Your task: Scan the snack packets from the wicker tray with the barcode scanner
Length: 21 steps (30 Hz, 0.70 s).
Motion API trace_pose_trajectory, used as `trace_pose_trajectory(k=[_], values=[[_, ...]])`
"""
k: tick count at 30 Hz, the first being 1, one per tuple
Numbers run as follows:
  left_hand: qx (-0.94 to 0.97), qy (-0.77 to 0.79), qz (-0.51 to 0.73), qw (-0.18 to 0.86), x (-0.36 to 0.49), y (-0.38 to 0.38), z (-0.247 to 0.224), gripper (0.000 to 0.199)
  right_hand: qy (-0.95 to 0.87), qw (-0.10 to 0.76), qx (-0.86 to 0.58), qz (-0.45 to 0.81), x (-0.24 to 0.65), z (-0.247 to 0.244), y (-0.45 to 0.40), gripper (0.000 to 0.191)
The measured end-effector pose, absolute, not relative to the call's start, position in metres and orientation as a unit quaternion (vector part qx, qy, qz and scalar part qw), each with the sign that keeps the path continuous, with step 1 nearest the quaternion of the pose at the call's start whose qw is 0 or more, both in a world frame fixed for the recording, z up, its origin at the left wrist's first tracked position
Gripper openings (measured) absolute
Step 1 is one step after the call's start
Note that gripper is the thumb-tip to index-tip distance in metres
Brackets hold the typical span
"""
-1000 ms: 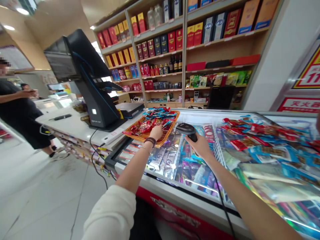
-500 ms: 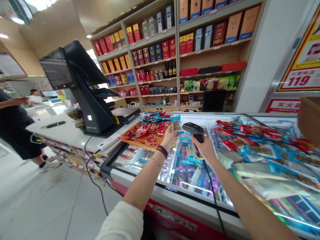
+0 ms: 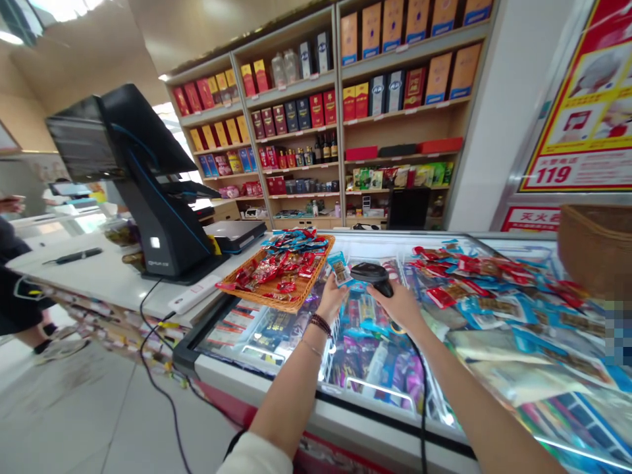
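My left hand [image 3: 332,299] pinches a small blue snack packet [image 3: 339,268] by its lower end, just right of the wicker basket [image 3: 291,304]. Red and blue packets [image 3: 284,263] are heaped inside that basket. My right hand [image 3: 399,306] is wrapped round the handle of a black barcode scanner [image 3: 370,273], whose head points left toward the packet. From the scanner a black cable hangs down over the freezer's front edge. Both hands are above the glass top of a chest freezer [image 3: 368,388] with coloured packages inside.
Many loose red and blue packets [image 3: 494,276] lie on the freezer's right side. To the left stand a black checkout terminal [image 3: 158,197] and a flat scale [image 3: 234,236]. A brown basket [image 3: 592,250] is at far right; a person [image 3: 20,263] stands far left.
The view has turned slightly right. The scanner has tipped from upright to more level, its head nearer the packet. My left hand still grips the packet.
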State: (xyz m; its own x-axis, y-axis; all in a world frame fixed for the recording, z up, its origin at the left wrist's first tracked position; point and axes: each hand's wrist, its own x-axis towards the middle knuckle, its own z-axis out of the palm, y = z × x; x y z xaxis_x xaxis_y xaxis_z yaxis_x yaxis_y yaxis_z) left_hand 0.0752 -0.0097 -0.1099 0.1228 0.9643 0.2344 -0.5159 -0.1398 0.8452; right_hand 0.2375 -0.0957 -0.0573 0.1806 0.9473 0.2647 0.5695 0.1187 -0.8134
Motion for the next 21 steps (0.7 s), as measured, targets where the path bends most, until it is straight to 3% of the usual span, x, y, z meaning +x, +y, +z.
trace_pose_trajectory(k=[9, 21], values=[[0.421, 0.262, 0.630, 0.598, 0.0708, -0.0072, -0.1139, 0.046, -0.633, 0.373, -0.649, 0.199, 0.2395, -0.0569, -0.0960, 0.028], [0.414, 0.275, 0.645, 0.580, 0.0685, -0.0041, -0.1158, 0.043, -0.645, 0.375, -0.640, 0.184, 0.2378, -0.0542, -0.1007, 0.028]])
